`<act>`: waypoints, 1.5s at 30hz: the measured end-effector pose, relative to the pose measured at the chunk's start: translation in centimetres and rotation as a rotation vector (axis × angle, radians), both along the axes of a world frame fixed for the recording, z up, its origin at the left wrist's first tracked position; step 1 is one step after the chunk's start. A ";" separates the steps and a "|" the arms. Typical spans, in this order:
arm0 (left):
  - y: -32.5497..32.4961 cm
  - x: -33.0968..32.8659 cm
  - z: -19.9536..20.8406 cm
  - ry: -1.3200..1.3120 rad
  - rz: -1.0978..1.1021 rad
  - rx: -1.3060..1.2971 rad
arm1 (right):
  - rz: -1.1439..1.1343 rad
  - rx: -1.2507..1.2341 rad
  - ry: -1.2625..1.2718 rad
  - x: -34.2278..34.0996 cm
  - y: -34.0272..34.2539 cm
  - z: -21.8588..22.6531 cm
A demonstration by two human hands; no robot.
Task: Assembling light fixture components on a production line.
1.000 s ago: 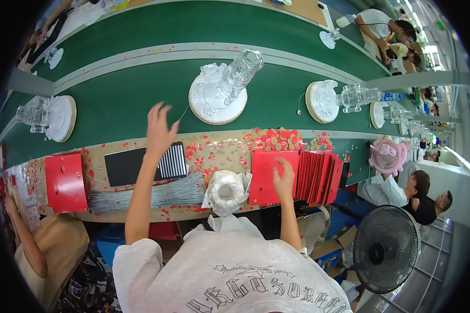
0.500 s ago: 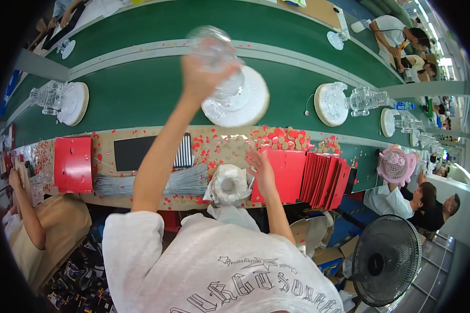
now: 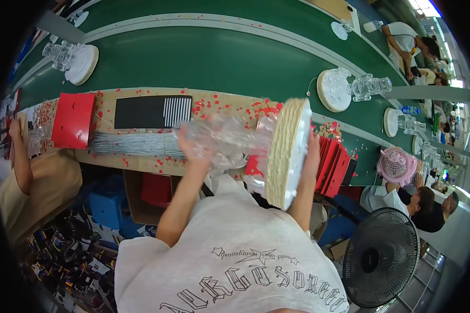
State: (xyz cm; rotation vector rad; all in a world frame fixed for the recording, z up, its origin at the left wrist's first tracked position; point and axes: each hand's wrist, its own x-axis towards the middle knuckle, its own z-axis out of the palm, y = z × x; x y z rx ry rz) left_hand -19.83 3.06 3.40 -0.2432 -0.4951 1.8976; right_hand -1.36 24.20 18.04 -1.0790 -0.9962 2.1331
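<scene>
A clear plastic figure [image 3: 227,138], blurred by motion, lies sideways in front of my chest on a round white base [image 3: 299,156] with a cream rope-like rim. Around the figure's far left end my left hand [image 3: 197,148] is closed. My right hand [image 3: 312,159] grips the base from its right side, with its fingers partly hidden behind it. Under and behind the base are red sheets and scattered red dots, mostly covered by it.
Red folded cards [image 3: 330,166] stand at right, by a pink fan [image 3: 398,166]. A grey wire bundle [image 3: 133,144], a black sheet [image 3: 138,113] and a red sheet [image 3: 73,120] lie left. More clear figures [image 3: 370,87] sit on the green belt [image 3: 203,57]. A large black fan [image 3: 382,258] stands nearby.
The clear figure and its base have come from the green belt to my chest and tipped sideways. My left hand has moved down toward me; my right hand has come to the base.
</scene>
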 end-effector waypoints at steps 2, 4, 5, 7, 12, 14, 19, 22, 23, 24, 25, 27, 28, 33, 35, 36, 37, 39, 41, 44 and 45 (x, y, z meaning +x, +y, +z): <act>1.9 6.6 1.0 0.056 0.007 -0.796 | 0.048 0.146 0.020 6.1 0.3 -0.4; 2.3 10.0 1.2 0.063 -0.149 -0.932 | -0.033 0.125 -0.028 10.2 -1.1 1.4; 1.9 11.1 0.5 0.077 -0.263 -0.880 | -0.031 0.143 -0.077 11.7 -1.7 1.2; 1.4 11.8 0.4 -0.022 -0.324 -0.784 | -0.078 0.231 -0.262 13.2 -2.9 0.7; -1.9 10.9 2.6 0.489 -0.214 -1.148 | -0.128 0.292 -0.179 8.2 -6.3 1.6; -3.4 10.9 6.2 0.707 0.174 -1.332 | -0.134 0.406 -0.146 5.8 -6.7 2.3; -2.9 9.6 18.7 1.849 0.972 -1.490 | -0.037 1.254 -0.452 3.3 -7.9 5.4; -2.5 8.7 19.1 2.103 0.917 -1.496 | 0.192 1.630 -0.150 2.4 -9.9 6.6; -2.1 8.2 18.9 1.991 0.887 -1.467 | 0.287 1.619 -0.124 2.0 -11.2 7.0; -1.7 8.2 19.2 1.980 0.901 -1.496 | 0.381 1.605 -0.107 1.8 -12.5 7.6; -1.6 7.8 19.4 1.980 0.917 -1.491 | 0.421 1.617 -0.034 1.8 -13.0 7.7; -1.4 6.8 19.4 1.956 0.859 -1.472 | 0.457 1.626 0.062 2.4 -13.3 8.0; -1.7 6.1 18.7 1.940 0.867 -1.440 | 0.489 1.558 0.095 2.9 -13.3 7.2; -2.0 4.9 18.7 1.895 0.834 -1.386 | 0.401 1.858 -0.032 3.4 -12.7 5.6; -2.4 4.4 18.5 1.876 0.820 -1.380 | 0.355 1.919 0.051 3.2 -12.6 4.9; -2.5 4.1 18.1 1.885 0.845 -1.398 | 0.322 1.889 0.129 2.9 -12.6 4.9; -2.5 3.7 18.0 1.895 0.867 -1.416 | 0.317 1.885 0.133 2.4 -12.6 4.8; -2.6 3.3 17.9 1.871 0.919 -1.513 | 0.218 1.706 0.181 1.4 -12.9 4.6; -2.9 3.2 18.0 1.847 0.962 -1.612 | 0.217 1.705 0.151 0.9 -13.2 5.1; -3.6 3.2 18.0 1.840 0.970 -1.696 | 0.281 1.656 0.168 0.3 -13.7 5.1; -3.9 3.4 18.1 1.848 0.966 -1.705 | 0.268 1.679 0.136 0.1 -14.0 6.1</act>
